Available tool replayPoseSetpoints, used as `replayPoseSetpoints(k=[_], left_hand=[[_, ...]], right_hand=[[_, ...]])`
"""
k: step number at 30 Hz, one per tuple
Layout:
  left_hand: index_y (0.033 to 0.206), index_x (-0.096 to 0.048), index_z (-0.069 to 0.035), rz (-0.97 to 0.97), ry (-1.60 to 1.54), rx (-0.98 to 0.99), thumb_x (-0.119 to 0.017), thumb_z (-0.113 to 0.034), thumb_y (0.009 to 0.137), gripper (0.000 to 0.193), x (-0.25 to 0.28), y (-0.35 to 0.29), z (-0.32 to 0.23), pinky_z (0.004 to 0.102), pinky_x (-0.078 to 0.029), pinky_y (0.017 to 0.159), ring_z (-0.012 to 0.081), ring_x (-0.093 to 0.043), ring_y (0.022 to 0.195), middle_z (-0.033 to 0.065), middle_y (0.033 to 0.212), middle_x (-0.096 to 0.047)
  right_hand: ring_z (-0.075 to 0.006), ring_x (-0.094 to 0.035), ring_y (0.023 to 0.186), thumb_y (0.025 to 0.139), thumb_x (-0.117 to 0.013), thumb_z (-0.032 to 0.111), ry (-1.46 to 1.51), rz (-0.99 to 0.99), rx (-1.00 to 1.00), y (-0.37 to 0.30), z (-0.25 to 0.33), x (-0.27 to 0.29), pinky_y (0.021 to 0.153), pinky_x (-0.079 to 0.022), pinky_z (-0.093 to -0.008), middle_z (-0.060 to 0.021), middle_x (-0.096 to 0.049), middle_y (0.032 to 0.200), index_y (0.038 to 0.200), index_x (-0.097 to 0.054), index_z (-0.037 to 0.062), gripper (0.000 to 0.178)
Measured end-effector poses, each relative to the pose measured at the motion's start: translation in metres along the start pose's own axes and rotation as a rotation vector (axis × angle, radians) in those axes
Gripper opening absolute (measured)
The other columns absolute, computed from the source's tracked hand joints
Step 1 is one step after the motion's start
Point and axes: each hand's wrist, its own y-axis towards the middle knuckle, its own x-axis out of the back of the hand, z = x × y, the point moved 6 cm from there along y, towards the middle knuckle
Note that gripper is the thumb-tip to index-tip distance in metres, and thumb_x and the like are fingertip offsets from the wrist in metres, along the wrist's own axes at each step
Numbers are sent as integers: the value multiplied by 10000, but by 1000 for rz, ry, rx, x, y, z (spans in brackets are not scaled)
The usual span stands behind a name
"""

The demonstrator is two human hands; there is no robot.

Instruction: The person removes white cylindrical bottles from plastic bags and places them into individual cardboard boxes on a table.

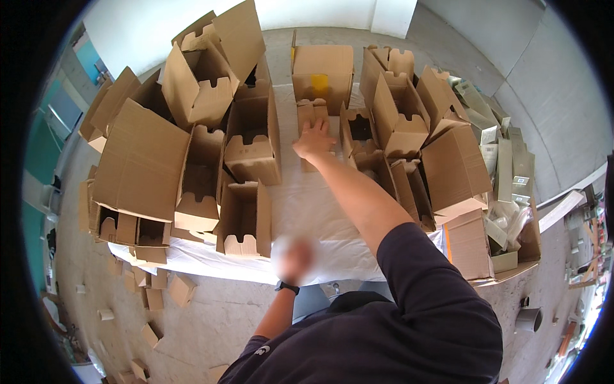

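Right hand: Fingers spread and tipped downward, a person's right hand (pixel 314 139) rests over a narrow brown carton (pixel 313 110) at full stretch of the bare forearm; no pinch shows.
Narrow carton: It sits on the white cloth (pixel 300 211) covering the table, in the lane between two banks of boxes, its notched flaps at the far end and a larger box with a yellow patch (pixel 323 67) just beyond.
Left hand: Blurred near the table's front edge above a black wristwatch (pixel 288 287), the left hand (pixel 296 257) gives no clue to its grip; its state cannot be told.
Boxes at left: A tall open carton (pixel 252 155) flanks the lane, with a smaller open carton (pixel 245 214) nearer the person.
Boxes at right: An open-topped carton (pixel 359 128) stands just beside the narrow one, while pale slim boxes (pixel 504 168) pile up at the far right.
Step at the lane: The moment reads as handling the narrow carton by touch, though whether it is being set in place or taken up cannot be told.
Next move over the cloth: It seems to call for either a firm closing of the fingers on the carton's sides or a clean lift away, with care not to knock the crowded right-hand boxes.
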Motion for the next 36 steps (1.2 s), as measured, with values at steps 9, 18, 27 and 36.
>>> replayPoseSetpoints(k=[9,18,27,36], left_hand=[[1029,-593,-88,21,-152,63,-619,-93,784,247,23,23,-18,398,-509,705,294,-614,793,83,881,-615],[1034,-587,-84,44,-157,85,-618,-88,785,251,25,18,-17,403,-516,718,295,-620,812,83,901,-625],[1046,-584,-109,28,-152,84,-629,-99,768,282,18,12,-10,402,-518,742,280,-623,846,64,927,-627],[1175,-534,-46,5,-257,377,-630,-160,855,353,50,-5,-15,399,-432,857,270,-516,1030,122,1113,-551]], right_hand=[[-356,-130,1446,887,-574,451,-212,116,83,-10,-28,13,1021,-342,-627,-138,-76,1588,1529,-151,229,800],[-382,-79,1451,914,-522,503,-257,191,106,-10,-30,-5,1054,-249,-671,-161,-84,1583,1536,-95,180,820],[-384,-445,1287,923,-584,326,239,71,656,-147,32,57,1025,-430,-446,-220,-377,1443,1339,-466,40,518],[-305,-658,925,845,-629,126,451,55,1010,-312,52,-35,747,-543,-367,-147,-368,1471,1402,-383,22,617]])
